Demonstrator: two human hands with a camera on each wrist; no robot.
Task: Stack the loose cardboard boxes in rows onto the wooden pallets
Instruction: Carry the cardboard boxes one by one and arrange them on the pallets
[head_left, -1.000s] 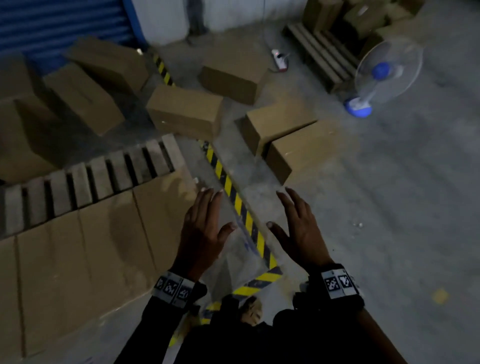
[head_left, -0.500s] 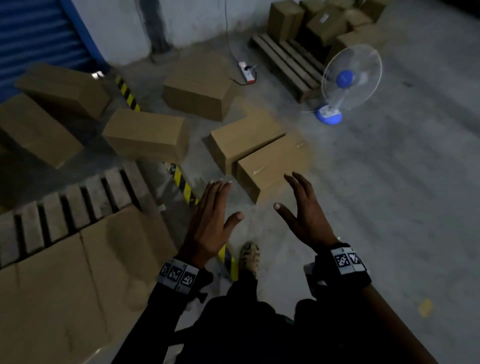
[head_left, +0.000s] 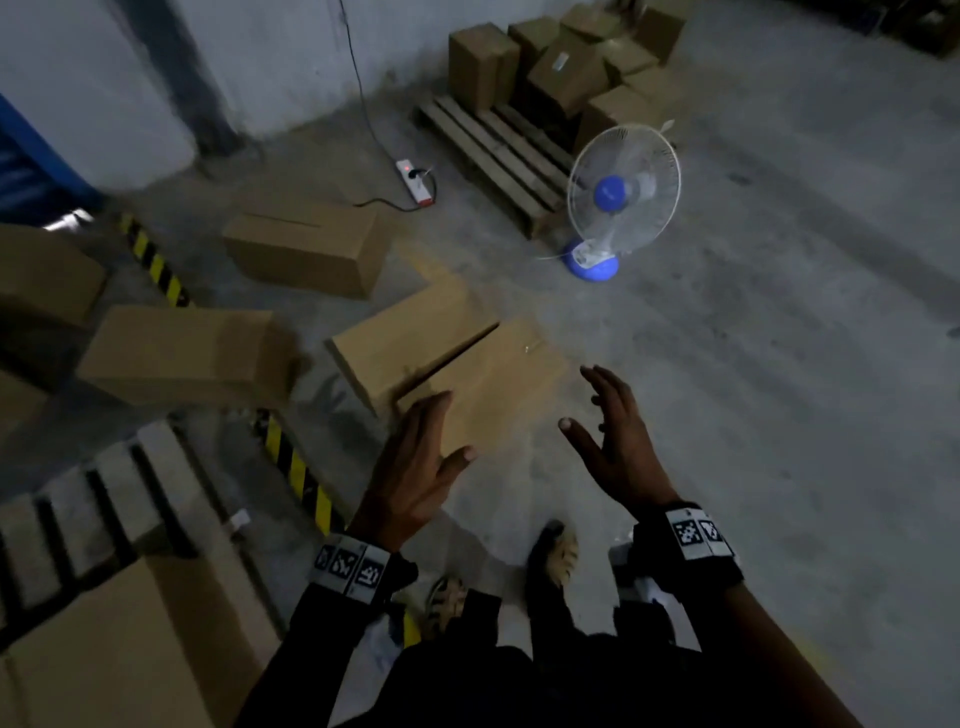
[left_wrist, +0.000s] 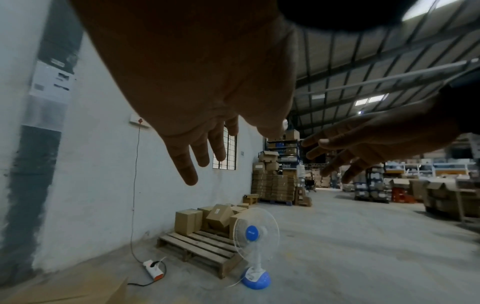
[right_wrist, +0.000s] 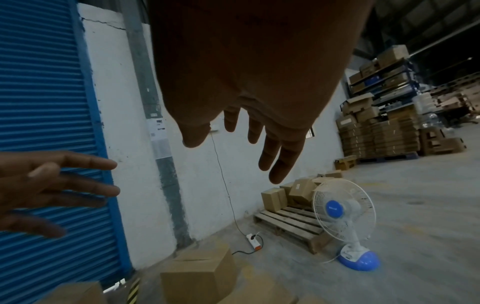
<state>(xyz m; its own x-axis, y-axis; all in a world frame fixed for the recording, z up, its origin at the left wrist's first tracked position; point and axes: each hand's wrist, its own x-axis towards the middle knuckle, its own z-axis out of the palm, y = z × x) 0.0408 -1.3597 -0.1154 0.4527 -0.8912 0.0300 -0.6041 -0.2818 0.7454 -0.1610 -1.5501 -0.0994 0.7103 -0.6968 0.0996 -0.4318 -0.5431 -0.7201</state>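
Note:
Two loose cardboard boxes lie side by side on the concrete floor in the head view; the nearer box (head_left: 493, 384) is just ahead of my hands. My left hand (head_left: 421, 462) hovers over its near left corner, fingers straight and spread, holding nothing. My right hand (head_left: 608, 431) is raised off its right end, palm turned inward, also empty. The farther box (head_left: 405, 343) lies against it. More loose boxes (head_left: 182, 353) (head_left: 306, 247) lie to the left. The wooden pallet (head_left: 83, 514) at lower left carries a row of boxes (head_left: 130, 644).
A white and blue pedestal fan (head_left: 618, 192) stands ahead to the right beside a second pallet (head_left: 498, 156) bearing several boxes. A power strip (head_left: 414, 180) with its cable lies near the wall. Yellow-black floor tape (head_left: 296, 467) runs beside the near pallet. My feet (head_left: 553, 556) stand below.
I have stepped away from the near pallet toward the two boxes on the floor. Both hands have come forward with me, still spread and empty, and now reach the nearer box.

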